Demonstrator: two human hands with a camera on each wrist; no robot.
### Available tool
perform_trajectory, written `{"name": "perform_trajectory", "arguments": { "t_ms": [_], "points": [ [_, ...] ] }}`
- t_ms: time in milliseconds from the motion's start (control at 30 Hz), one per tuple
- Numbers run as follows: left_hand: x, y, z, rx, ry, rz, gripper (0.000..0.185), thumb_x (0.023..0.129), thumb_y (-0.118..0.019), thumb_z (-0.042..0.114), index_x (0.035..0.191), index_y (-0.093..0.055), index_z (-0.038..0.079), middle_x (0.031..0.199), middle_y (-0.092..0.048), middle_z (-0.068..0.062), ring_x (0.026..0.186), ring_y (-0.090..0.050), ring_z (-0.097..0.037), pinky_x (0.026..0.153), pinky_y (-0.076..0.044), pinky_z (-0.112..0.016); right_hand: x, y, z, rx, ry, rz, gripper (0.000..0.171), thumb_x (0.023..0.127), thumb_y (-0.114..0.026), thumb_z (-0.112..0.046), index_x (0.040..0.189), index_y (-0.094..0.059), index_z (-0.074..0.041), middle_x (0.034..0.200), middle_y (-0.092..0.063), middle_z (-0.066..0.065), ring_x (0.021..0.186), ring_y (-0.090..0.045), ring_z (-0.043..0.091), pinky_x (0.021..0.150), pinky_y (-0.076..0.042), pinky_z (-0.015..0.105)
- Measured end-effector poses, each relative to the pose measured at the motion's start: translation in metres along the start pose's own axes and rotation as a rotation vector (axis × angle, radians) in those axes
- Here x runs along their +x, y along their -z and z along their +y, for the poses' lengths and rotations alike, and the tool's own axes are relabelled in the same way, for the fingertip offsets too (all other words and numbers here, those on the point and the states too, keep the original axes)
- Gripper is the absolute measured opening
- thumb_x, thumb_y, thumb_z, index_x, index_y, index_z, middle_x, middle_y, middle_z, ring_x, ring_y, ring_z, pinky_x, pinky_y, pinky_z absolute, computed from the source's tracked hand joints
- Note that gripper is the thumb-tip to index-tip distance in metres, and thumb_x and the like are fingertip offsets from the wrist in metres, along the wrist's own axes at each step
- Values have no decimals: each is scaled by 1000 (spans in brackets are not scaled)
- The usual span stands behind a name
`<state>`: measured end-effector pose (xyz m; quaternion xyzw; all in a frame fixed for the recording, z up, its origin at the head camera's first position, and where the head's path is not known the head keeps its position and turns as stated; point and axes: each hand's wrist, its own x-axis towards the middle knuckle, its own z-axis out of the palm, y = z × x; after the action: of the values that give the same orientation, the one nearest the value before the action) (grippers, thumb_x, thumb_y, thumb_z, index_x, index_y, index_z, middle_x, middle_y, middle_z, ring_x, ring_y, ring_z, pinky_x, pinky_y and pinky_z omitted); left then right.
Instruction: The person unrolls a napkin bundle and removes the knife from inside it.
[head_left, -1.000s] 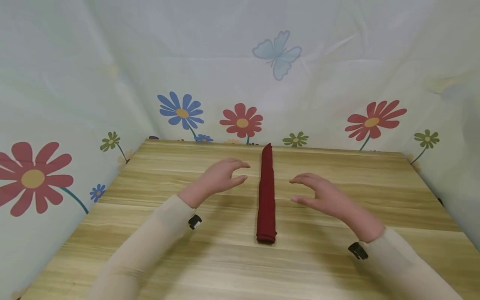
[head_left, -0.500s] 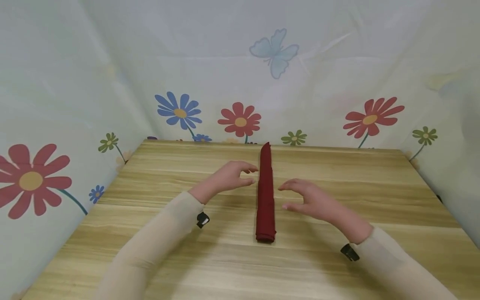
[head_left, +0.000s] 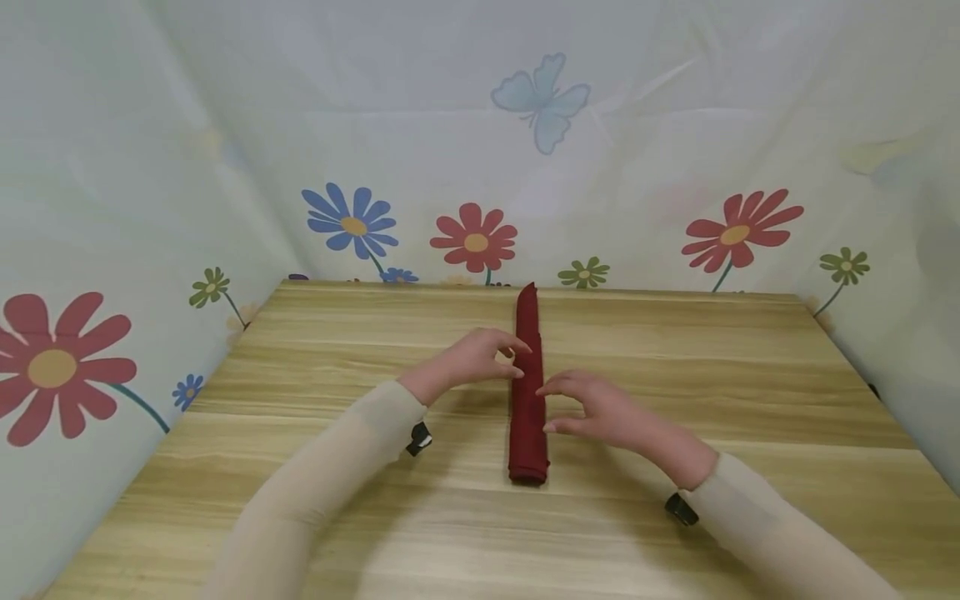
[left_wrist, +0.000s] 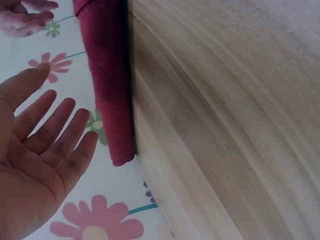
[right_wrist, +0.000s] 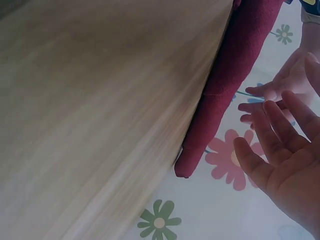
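Observation:
A dark red cloth, rolled or folded into a long narrow strip, lies lengthwise on the wooden table. My left hand hovers over its left side, fingertips overlapping the strip in the head view. To the right, my right hand hovers a bit nearer, with its fingertips at the strip's right edge. Both hands have relaxed, slightly bent fingers and hold nothing. In the left wrist view a gap shows between the left hand and the cloth. The right wrist view likewise shows the right hand apart from it.
The wood-grain table reaches back to a pale curtain printed with flowers and a butterfly. This sheet also closes off the left and right sides. A small black device sits at the left wrist and another black device at the right.
Both hands have moved inward toward the cloth, the left one rightward and the right one leftward, each also slightly nearer. The cloth lies as before; the head view has shifted slightly.

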<state>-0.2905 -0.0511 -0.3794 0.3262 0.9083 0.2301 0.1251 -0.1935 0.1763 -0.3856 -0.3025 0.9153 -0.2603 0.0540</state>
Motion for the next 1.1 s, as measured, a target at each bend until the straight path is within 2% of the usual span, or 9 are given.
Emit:
{"name": "perform_trajectory", "arguments": {
  "t_ms": [300, 633, 900, 1100],
  "points": [
    [7, -8, 0, 21, -42, -48, 38, 96, -73, 16, 132, -68, 5, 126, -73, -12, 114, -68, -24, 106, -55, -39, 10, -7, -1, -33, 48, -9, 37, 93, -76, -25, 124, -71, -5, 130, -69, 15, 123, -64, 34, 105, -54, 51],
    [15, -13, -10, 97, -118, -60, 34, 92, -77, 16, 124, -73, 3, 124, -72, -12, 109, -65, -24, 103, -55, -38, 22, -14, 3, -43, 33, -36, 32, 96, -72, -23, 123, -72, -5, 127, -70, 14, 120, -66, 31, 104, -55, 48],
    [22, -17, -23, 54, -98, -91, 35, 91, -78, 18, 124, -73, 5, 128, -71, -10, 112, -64, -21, 103, -55, -34, 30, -17, 4, -67, 59, -52, 30, 95, -73, -18, 121, -73, -2, 123, -72, 14, 118, -67, 32, 103, -55, 48],
    [27, -15, -21, 50, -78, -132, 39, 92, -78, 21, 126, -72, 4, 132, -69, -10, 118, -63, -22, 107, -52, -35, 33, -17, 4, -74, 73, -51, 27, 95, -73, -15, 118, -75, -1, 118, -71, 13, 112, -67, 27, 99, -57, 45]
  ]
}}
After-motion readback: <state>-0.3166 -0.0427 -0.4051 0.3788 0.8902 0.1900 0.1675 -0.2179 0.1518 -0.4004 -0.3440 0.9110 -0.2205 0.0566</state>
